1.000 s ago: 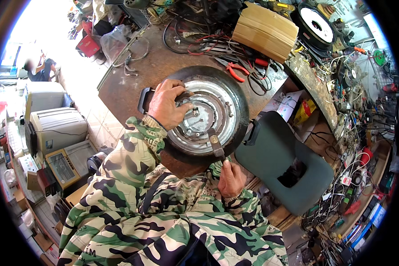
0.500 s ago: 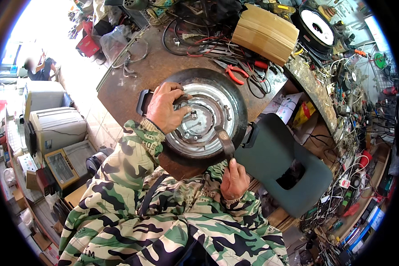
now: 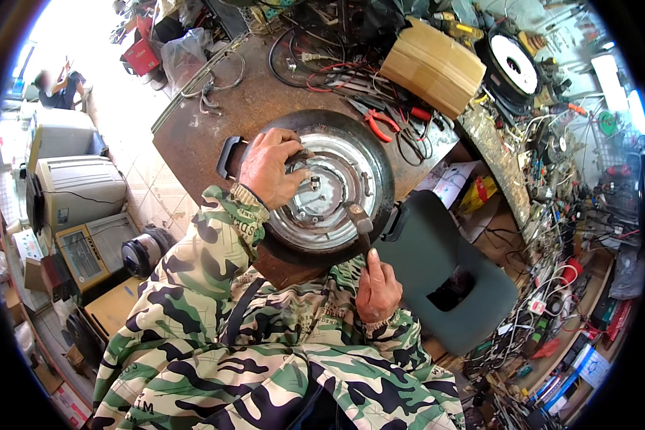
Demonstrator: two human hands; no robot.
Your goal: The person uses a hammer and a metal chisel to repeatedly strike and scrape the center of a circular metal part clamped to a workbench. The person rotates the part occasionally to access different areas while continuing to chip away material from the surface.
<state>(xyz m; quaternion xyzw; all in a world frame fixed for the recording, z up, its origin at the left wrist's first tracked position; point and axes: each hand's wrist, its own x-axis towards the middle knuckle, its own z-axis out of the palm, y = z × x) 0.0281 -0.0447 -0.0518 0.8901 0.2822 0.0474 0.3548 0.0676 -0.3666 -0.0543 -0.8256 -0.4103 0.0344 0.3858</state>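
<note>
A round, dark-rimmed pan (image 3: 381,154) with two black side handles lies on the worktable, its ringed metal underside (image 3: 340,148) facing up. My left hand (image 3: 269,168) rests over the left part of that metal, fingers bent and thumb closed around a small dark piece too hidden to name. Gripped in my right hand (image 3: 378,290), a hammer (image 3: 359,218) reaches over the lower right of the pan. Its head hangs just at the metal rings; contact cannot be made out. A small metal post (image 3: 314,184) stands beside my left thumb.
Red-handled pliers (image 3: 381,123), cables and a cardboard box (image 3: 433,66) lie at the table's far side. A grey-green chair (image 3: 444,276) stands to the right, near a wall of tangled parts. White appliances (image 3: 79,190) stand at left, with a person (image 3: 63,89) farther off.
The hammer head has shifted slightly down and is tilted differently. My left hand keeps its place on the pan. The whole view has turned a little.
</note>
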